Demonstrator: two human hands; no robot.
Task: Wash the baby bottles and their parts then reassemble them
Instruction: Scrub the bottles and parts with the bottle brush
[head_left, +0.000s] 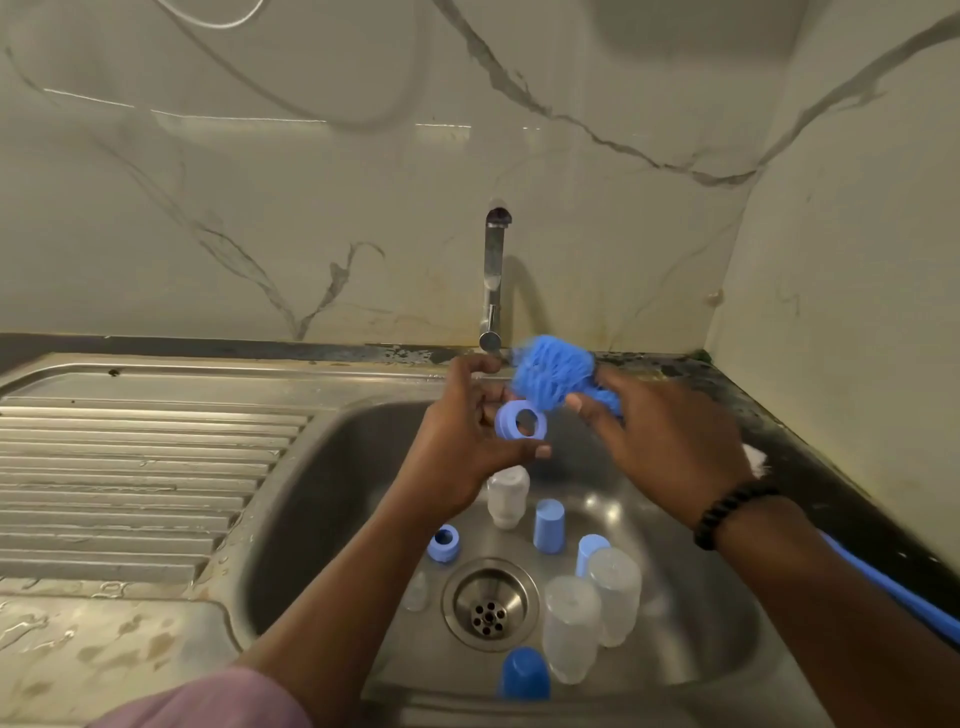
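Pinching blue ring (520, 421): left hand (470, 439) | right hand (670, 441) fingers clamped on brush (553, 375) | above sink (311, 519)

Steel sink (322, 493) w/ ribbed drainboard (135, 467) at left; tap (492, 280) on marble-look wall.

Left hand (467, 436): pinches blue collar ring (519, 422) over basin.

Right hand (670, 436): grips blue bottle brush (553, 371), bristle head just beside ring; beaded bracelet (732, 512) on wrist.

In basin, round drain (488, 605): 3 clear bottles neck-down (571, 626), 2nd ring (443, 543), 3 blue caps (548, 525). Small clear part left of drain, blurred.
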